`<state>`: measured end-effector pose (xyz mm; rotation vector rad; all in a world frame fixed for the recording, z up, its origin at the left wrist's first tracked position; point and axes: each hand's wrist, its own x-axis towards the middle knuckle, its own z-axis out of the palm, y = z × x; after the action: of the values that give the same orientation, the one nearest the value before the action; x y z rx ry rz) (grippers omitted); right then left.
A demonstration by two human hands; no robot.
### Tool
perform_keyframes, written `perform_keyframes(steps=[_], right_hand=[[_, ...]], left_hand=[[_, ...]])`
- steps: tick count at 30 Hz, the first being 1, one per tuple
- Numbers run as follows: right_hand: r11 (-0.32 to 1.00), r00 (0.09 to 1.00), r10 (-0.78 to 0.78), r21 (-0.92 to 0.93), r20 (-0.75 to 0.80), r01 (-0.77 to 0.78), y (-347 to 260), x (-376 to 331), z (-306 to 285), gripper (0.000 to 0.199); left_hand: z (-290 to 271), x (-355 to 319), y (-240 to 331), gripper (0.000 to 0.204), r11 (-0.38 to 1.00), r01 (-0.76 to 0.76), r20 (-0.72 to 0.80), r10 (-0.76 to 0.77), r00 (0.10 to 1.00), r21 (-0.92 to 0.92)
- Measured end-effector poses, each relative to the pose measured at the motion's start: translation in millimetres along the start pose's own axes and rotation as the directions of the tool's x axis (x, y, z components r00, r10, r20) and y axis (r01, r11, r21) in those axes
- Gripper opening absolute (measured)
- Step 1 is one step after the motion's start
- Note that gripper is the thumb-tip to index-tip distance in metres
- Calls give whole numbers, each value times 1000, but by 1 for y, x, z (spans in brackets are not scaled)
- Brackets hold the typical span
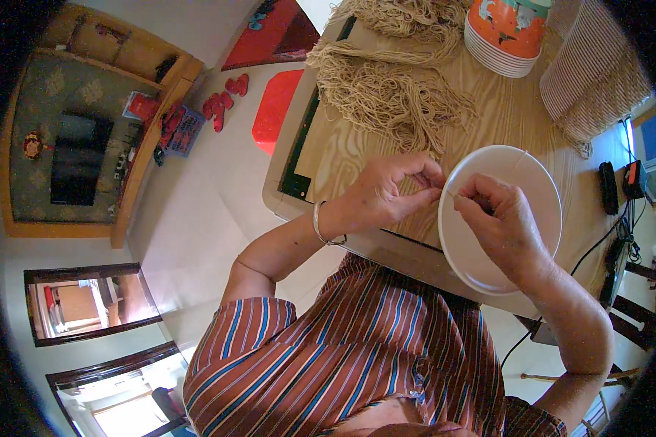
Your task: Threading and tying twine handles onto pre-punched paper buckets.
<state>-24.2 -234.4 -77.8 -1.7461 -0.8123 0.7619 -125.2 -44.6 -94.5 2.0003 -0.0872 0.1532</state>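
Both hands meet over the left rim of a large white bowl (539,218) near the table's front edge. My left hand (390,193), with a bangle at its wrist, pinches thumb and forefinger together just outside the rim. My right hand (503,222) reaches over the bowl, its fingers closed in a pinch close to the left fingertips. A thin, pale strand of yarn (448,192) seems to run between the two pinches, mostly hidden by the fingers. Beyond the hands, loose bundles of tan yarn (393,102) lie heaped on the wooden table (350,156).
At the back stands a stack of orange-patterned paper tubs (506,36). Striped cloth (598,73) drapes the table's far right, with a black adapter and cables (633,180) nearby. A red stool (277,109) and red slippers (217,109) are on the floor at left.
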Motion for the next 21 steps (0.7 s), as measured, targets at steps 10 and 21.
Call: perform_keyframes(steps=[10, 21], right_hand=[[999, 1000, 8, 53, -14, -8, 0, 2, 4, 13], [997, 1000, -10, -75, 1, 10, -5, 4, 1, 13]], left_hand=[[2, -1, -2, 15, 999, -10, -33, 12, 999, 48], [5, -5, -9, 9, 999, 49, -102, -51, 993, -21]])
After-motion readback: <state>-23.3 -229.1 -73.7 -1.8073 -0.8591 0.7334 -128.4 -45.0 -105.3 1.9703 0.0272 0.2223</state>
